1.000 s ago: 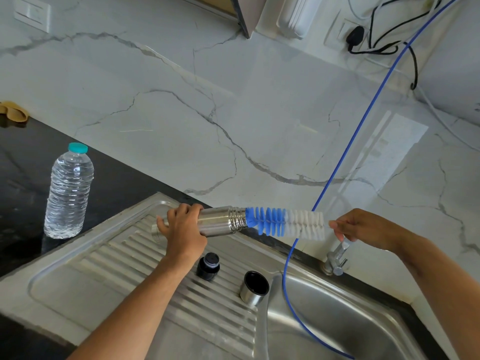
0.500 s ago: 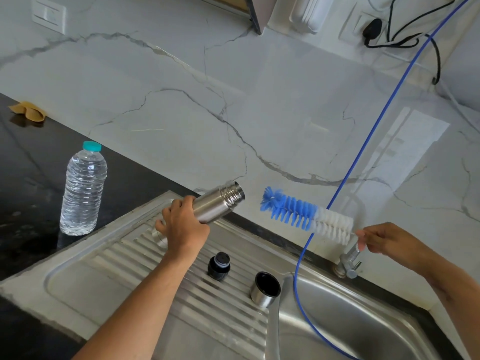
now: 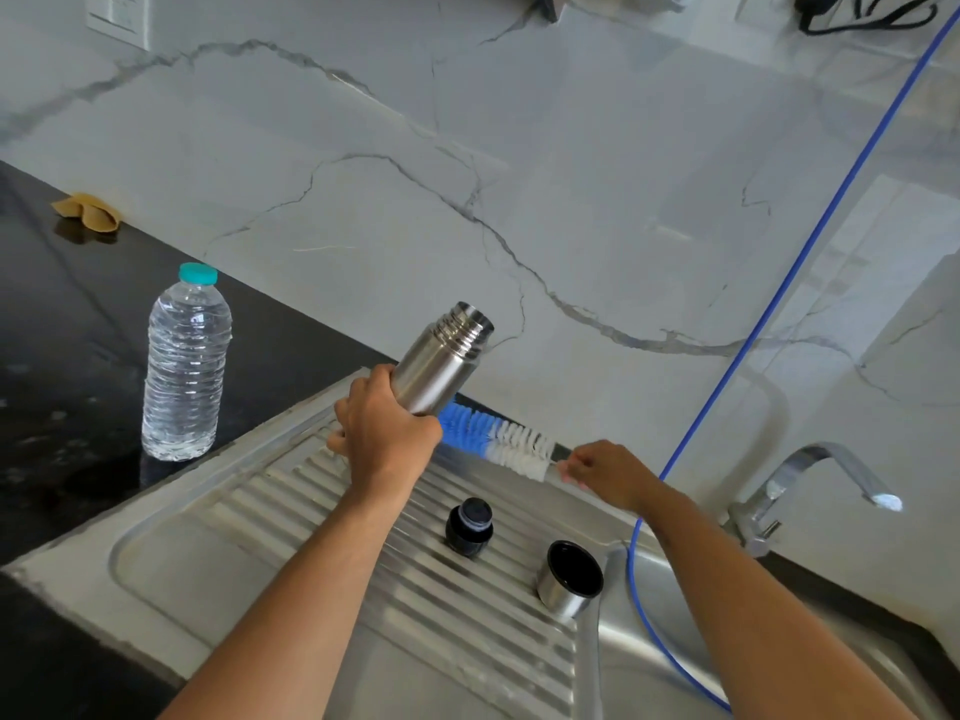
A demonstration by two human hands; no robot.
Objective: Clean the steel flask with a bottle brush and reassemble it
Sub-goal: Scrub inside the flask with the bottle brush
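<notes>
My left hand [image 3: 382, 433] grips the steel flask [image 3: 441, 363] around its lower body, tilted with the open threaded mouth pointing up and to the right. My right hand [image 3: 608, 472] holds the bottle brush [image 3: 496, 439] by its handle. The blue and white bristle head lies low over the back of the draining board, its blue tip behind the flask's base. The brush is outside the flask. The black stopper [image 3: 469, 527] and the steel cup lid [image 3: 569, 579] stand on the ribbed draining board [image 3: 249, 532].
A clear water bottle [image 3: 184, 366] with a teal cap stands on the black counter at left. A steel sink basin [image 3: 675, 641] lies at lower right, with a tap [image 3: 810, 480] behind it and a blue hose [image 3: 769, 314] running down into it. A tan cloth [image 3: 88, 213] lies far left.
The brush came out of the flask's mouth and dropped to the back of the draining board. The flask tilted from lying sideways to mouth-up.
</notes>
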